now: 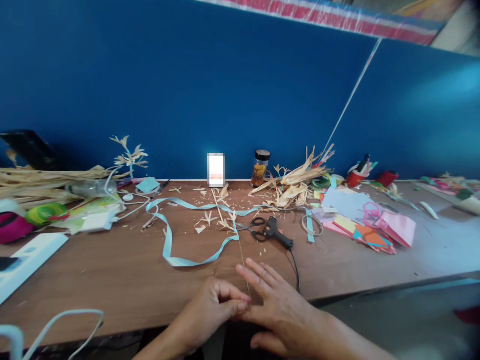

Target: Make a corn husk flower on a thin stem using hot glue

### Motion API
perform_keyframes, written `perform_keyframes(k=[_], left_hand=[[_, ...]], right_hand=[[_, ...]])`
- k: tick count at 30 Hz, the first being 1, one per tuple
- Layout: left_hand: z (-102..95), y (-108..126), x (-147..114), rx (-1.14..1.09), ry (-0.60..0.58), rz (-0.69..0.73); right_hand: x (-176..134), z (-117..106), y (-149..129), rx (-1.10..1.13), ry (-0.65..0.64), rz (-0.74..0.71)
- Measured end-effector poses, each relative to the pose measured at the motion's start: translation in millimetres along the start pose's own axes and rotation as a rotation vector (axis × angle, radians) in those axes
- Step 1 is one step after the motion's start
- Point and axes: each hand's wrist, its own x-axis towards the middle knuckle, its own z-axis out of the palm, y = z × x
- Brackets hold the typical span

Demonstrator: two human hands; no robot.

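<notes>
My left hand [217, 305] is closed in a pinch at the front of the table, its fingertips against a finger of my right hand; what it pinches, if anything, is too small to tell. My right hand [281, 305] is open, palm down, fingers stretched out. A thin wire stem [242, 252] runs back from between the hands to a small dried-husk flower [227, 224]. Light blue ribbon [168, 240] loops across the table from the flower. Black-handled scissors [258, 229] lie beside it, near a black glue gun [275, 232].
Dried husks [296, 187] lie right of a black-lidded jar [260, 170]. Coloured paper [352, 212] and a wire ring [314, 225] are on the right. A lit phone [216, 170] leans on the blue wall. At left are a power strip [37, 260] and another husk flower [130, 157].
</notes>
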Motion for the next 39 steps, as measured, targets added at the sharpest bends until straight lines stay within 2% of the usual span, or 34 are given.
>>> perform_keyframes(k=[3, 5, 8, 11, 14, 20, 24, 29, 32, 36, 39], left_hand=[[-9.6, -4, 2, -0.186, 0.163, -0.054], [-19.6, -5, 3, -0.308, 0.246, -0.055], [-29.9, -5, 7, -0.434, 0.266, -0.111], [-28.7, -6, 11, -0.527, 0.269, -0.167], [-22.3, -8, 14, -0.594, 0.221, -0.167], [-11.5, -6, 9, -0.724, 0.007, -0.123], [-5.4, -5, 3, -0.733, -0.03, -0.066], [-7.6, -10, 0, -0.711, -0.088, -0.161], [-11.0, -11, -2, -0.717, -0.073, -0.186], [-14.0, -5, -5, -0.711, -0.04, -0.18], [-14.5, -1, -5, -0.703, -0.016, -0.165]], right_hand=[[-7, -5, 3, 0.024, 0.033, -0.056], [-17, -7, 10, 0.038, 0.107, -0.037], [-29, -5, 26, 0.068, 0.289, 0.128], [-28, 2, 36, 0.142, 0.488, 0.301], [-16, 9, 32, 0.196, 0.57, 0.363], [17, 14, 5, 0.212, 0.542, 0.358], [32, 18, 0, 0.346, 0.528, 0.419], [37, 22, 10, 0.543, 0.51, 0.505], [30, 16, 24, 0.51, 0.58, 0.605], [9, 3, 49, 0.477, 0.735, 0.728], [-2, -1, 59, 0.546, 0.863, 0.811]])
